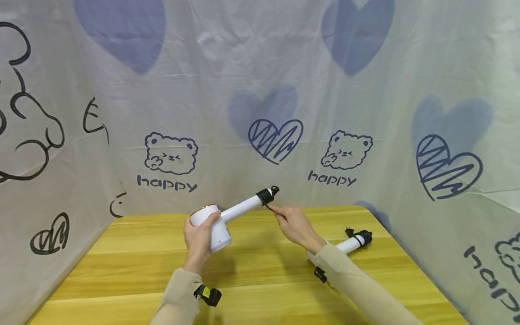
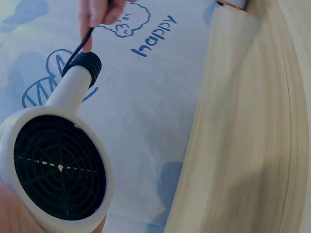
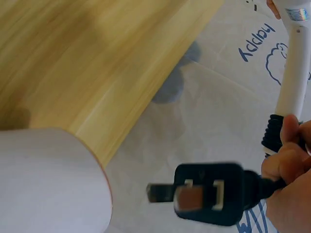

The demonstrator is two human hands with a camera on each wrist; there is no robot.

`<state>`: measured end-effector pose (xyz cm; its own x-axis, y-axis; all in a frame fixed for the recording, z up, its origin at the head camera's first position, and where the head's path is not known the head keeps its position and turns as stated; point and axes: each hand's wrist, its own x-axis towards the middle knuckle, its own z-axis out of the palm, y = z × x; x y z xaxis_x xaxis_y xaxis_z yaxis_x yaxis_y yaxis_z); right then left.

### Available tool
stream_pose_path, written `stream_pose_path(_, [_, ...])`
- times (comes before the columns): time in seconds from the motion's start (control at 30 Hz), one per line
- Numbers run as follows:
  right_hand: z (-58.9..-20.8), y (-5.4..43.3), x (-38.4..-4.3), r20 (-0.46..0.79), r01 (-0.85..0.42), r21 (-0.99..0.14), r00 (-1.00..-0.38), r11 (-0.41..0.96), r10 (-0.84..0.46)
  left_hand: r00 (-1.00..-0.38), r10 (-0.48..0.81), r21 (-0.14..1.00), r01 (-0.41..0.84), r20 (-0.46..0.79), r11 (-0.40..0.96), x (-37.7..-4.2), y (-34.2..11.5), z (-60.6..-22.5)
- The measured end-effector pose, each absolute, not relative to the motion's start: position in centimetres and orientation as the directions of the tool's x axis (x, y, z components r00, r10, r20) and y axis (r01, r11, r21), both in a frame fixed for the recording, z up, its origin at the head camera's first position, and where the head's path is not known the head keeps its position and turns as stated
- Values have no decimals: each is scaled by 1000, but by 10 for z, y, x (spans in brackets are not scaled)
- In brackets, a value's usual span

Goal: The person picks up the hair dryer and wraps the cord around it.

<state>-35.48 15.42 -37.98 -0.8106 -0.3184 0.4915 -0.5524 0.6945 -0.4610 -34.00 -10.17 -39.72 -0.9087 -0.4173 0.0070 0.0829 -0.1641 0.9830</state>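
Observation:
My left hand [image 1: 197, 239] grips a white hair dryer [image 1: 215, 234] by its barrel, above the table, with the handle slanting up to the right. In the left wrist view its round black grille [image 2: 60, 194] faces the camera. A black cord [image 1: 265, 196] is wound in several turns round the handle's end. My right hand [image 1: 298, 228] pinches that cord just beside the windings. From this hand a black two-pin plug [image 3: 209, 194] sticks out, large in the right wrist view. Below my right forearm lies a second white hair dryer [image 1: 350, 246], partly covered by the sleeve.
The wood-grain table [image 1: 134, 266] stretches beneath both hands. Another black plug [image 1: 349, 232] lies beside the second dryer's cord-wrapped handle. A pale cloth [image 1: 219, 171] with hearts and bears hangs behind the table and along both sides.

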Motion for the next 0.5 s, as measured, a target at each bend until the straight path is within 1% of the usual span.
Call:
stream_pose_path(0.3, [-388,164,-353,429,-560,-529,-825,637,-369,-930,-361,957,41,-68,-286,-338,-107,-399])
stream_pose_path(0.4, [-388,167,-354,379,-537,-602,-844,591,-380,-935,-342,941,33,-90,-337,-338,-107,-397])
stream_pose_path(0.5, [-389,171,-357,293,-474,-723,-869,503,-398,-942,-315,918,20,-115,-396,-338,-109,-396])
